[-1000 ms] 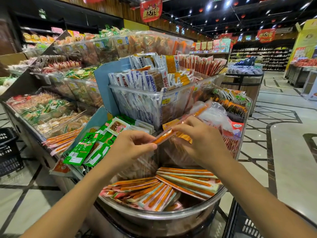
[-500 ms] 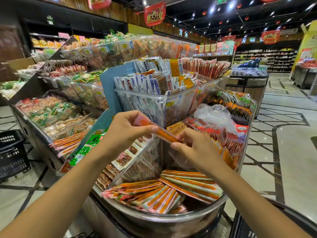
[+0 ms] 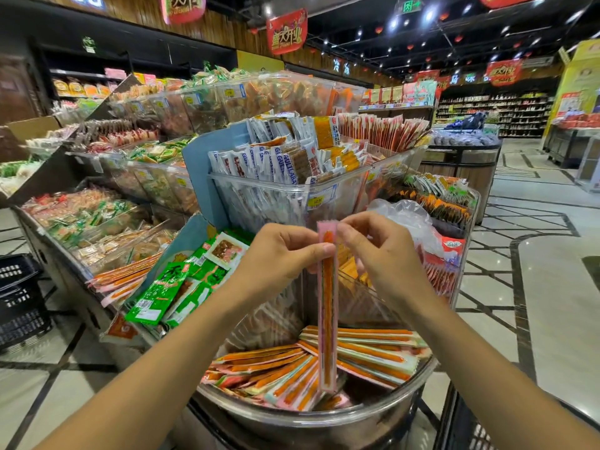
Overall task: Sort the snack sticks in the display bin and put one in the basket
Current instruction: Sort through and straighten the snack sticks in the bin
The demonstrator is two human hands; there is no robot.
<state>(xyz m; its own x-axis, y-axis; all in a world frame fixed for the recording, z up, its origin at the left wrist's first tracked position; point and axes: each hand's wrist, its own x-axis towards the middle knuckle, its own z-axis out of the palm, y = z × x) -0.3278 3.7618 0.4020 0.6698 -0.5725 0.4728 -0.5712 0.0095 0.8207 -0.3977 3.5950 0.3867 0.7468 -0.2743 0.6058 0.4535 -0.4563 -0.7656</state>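
Display bin point(image 3: 293, 417) open above; clear upper bin point(image 3: 259, 203) crowds rear; hanging snack stick point(image 3: 328, 303) blocks middle.

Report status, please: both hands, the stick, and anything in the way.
Left hand and right hand both pinch top of stick. Stick hangs upright over the bin. Nothing seen blocking it.

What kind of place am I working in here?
Most likely a supermarket's snack section: tiered clear bins of wrapped snacks carry price tags, long stocked shelves line the back wall, and red banners hang overhead.
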